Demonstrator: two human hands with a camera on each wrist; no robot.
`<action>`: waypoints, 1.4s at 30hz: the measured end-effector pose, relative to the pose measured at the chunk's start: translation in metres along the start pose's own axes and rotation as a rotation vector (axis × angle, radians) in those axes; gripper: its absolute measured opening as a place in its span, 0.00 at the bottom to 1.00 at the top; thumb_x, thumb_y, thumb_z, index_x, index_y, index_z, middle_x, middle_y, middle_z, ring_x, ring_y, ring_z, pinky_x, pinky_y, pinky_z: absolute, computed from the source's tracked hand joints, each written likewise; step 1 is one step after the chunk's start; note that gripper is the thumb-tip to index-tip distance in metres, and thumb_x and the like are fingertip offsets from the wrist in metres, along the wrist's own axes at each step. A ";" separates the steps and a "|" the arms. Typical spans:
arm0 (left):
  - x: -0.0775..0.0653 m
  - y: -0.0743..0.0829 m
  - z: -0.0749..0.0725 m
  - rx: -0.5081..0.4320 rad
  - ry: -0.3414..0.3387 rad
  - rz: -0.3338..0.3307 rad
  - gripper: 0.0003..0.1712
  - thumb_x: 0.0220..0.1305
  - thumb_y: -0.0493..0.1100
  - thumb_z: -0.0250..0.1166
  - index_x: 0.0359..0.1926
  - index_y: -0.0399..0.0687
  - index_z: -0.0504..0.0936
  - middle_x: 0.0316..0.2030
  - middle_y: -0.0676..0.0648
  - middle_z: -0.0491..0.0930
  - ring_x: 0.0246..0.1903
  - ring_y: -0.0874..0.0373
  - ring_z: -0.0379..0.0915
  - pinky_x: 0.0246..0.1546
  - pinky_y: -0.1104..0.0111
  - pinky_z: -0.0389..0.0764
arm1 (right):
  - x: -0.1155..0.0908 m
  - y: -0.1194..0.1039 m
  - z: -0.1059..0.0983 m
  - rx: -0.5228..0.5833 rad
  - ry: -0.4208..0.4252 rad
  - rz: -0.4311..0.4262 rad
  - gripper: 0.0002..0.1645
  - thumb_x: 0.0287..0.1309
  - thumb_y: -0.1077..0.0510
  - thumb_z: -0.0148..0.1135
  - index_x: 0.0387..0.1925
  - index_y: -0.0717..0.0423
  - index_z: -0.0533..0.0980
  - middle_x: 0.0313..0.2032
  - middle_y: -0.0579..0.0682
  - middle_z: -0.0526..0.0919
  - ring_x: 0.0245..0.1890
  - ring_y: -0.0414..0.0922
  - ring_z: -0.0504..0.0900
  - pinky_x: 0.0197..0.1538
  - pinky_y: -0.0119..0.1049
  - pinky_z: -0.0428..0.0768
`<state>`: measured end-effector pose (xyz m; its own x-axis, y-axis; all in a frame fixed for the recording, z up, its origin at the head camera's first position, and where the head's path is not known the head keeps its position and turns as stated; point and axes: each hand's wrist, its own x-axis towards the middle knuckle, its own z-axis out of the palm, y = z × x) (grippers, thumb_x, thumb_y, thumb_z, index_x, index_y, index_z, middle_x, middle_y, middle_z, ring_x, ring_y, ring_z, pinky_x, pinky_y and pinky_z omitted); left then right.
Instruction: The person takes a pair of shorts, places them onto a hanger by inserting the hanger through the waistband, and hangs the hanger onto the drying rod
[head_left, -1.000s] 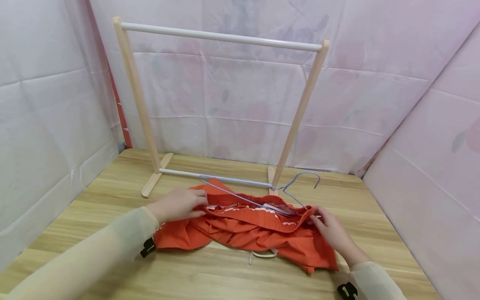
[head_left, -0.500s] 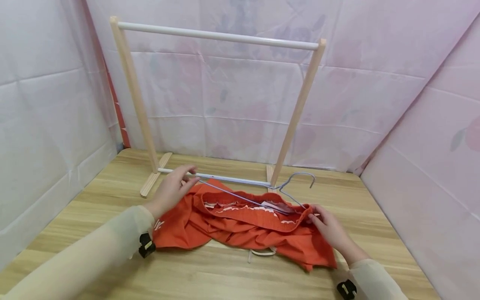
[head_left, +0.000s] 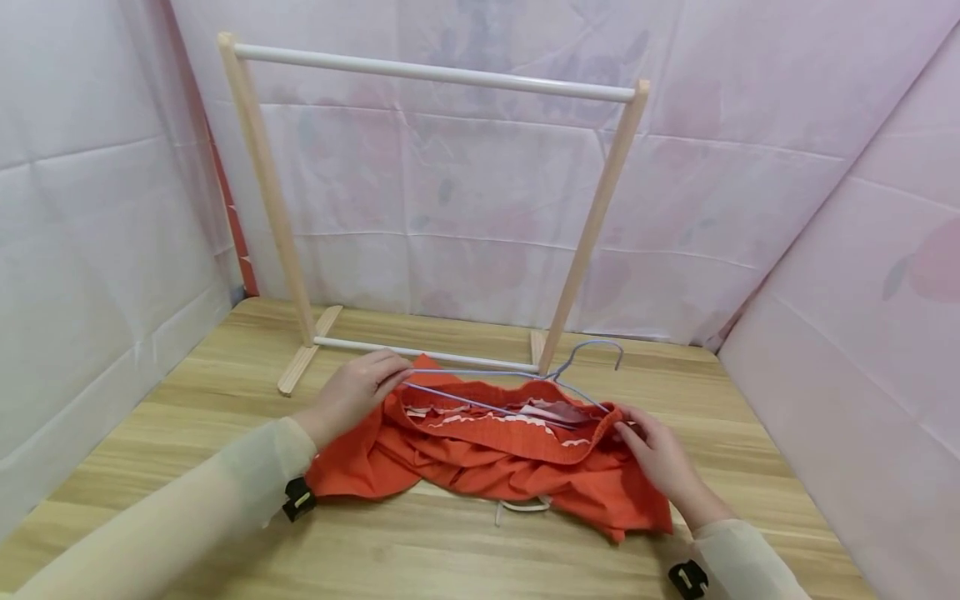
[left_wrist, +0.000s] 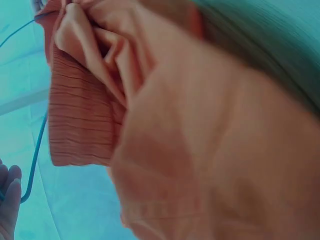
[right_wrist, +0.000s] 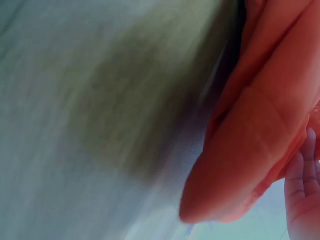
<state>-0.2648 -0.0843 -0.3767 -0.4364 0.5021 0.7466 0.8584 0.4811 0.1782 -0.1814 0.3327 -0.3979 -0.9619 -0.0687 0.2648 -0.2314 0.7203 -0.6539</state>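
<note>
Orange-red shorts (head_left: 487,442) with a gathered elastic waistband lie rumpled on the table, waist opening facing up. A thin blue-purple wire hanger (head_left: 487,372) slants across the opening, its right end tucked inside the waistband and its hook pointing right. My left hand (head_left: 356,396) pinches the hanger's left corner, just outside the waistband; the left wrist view shows the bent wire (left_wrist: 36,160) at the fingers (left_wrist: 12,175). At the other end, my right hand (head_left: 658,454) pinches the waistband's right edge. In the right wrist view the shorts' leg (right_wrist: 255,125) covers part of that hand.
Behind the shorts stands a wooden rack with a white top rail (head_left: 442,73) and a low white bar (head_left: 427,353). A white drawstring (head_left: 525,505) pokes out at the front of the shorts. Pale fabric walls (head_left: 847,333) enclose the wooden table (head_left: 420,550).
My left hand has let go of the waistband's left side, reached up to the hanger's left corner, and pulled it slightly right and down. The right hand keeps its hold on the waistband.
</note>
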 end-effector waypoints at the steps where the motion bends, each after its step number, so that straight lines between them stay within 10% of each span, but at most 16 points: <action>1: 0.002 0.002 0.000 0.005 0.001 0.005 0.06 0.54 0.34 0.67 0.35 0.43 0.83 0.32 0.50 0.80 0.33 0.59 0.78 0.35 0.67 0.79 | 0.000 -0.001 -0.001 0.002 0.005 0.006 0.16 0.63 0.69 0.52 0.52 0.70 0.72 0.42 0.62 0.80 0.37 0.45 0.80 0.40 0.27 0.77; 18: 0.012 0.012 0.004 0.107 -0.052 0.093 0.08 0.54 0.36 0.68 0.37 0.44 0.83 0.34 0.48 0.80 0.34 0.57 0.78 0.33 0.66 0.79 | 0.002 0.002 0.000 -0.077 0.005 0.006 0.14 0.62 0.70 0.51 0.49 0.68 0.73 0.37 0.56 0.80 0.35 0.48 0.80 0.39 0.35 0.78; 23: 0.003 0.011 0.006 0.162 0.005 0.380 0.10 0.61 0.38 0.59 0.41 0.40 0.82 0.39 0.42 0.77 0.38 0.50 0.76 0.38 0.62 0.79 | 0.003 0.001 0.001 -0.036 -0.035 0.036 0.12 0.64 0.69 0.50 0.48 0.68 0.72 0.39 0.58 0.79 0.37 0.50 0.80 0.40 0.36 0.78; 26: -0.005 0.012 0.010 0.231 -0.103 0.520 0.10 0.62 0.41 0.58 0.40 0.41 0.82 0.37 0.46 0.78 0.34 0.54 0.75 0.34 0.65 0.79 | 0.001 0.001 0.001 -0.009 -0.030 0.031 0.11 0.63 0.71 0.49 0.46 0.68 0.72 0.38 0.57 0.79 0.36 0.50 0.80 0.40 0.34 0.78; 34: -0.017 0.006 0.019 0.395 -0.588 0.271 0.06 0.57 0.47 0.65 0.33 0.51 0.80 0.27 0.54 0.75 0.24 0.61 0.72 0.23 0.69 0.75 | 0.000 0.003 -0.003 -0.039 -0.045 0.036 0.12 0.64 0.69 0.50 0.48 0.67 0.72 0.39 0.57 0.79 0.37 0.49 0.80 0.41 0.33 0.78; 42: -0.012 -0.009 0.015 0.355 -0.657 0.244 0.05 0.57 0.44 0.66 0.32 0.51 0.78 0.28 0.54 0.76 0.24 0.61 0.73 0.26 0.69 0.77 | 0.000 0.008 -0.003 -0.101 -0.058 -0.029 0.14 0.62 0.70 0.52 0.49 0.66 0.73 0.38 0.55 0.80 0.35 0.47 0.80 0.39 0.36 0.78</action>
<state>-0.2711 -0.0837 -0.3966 -0.4122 0.8918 0.1867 0.8610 0.4483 -0.2404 -0.1830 0.3406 -0.4007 -0.9625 -0.1282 0.2391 -0.2463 0.7828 -0.5715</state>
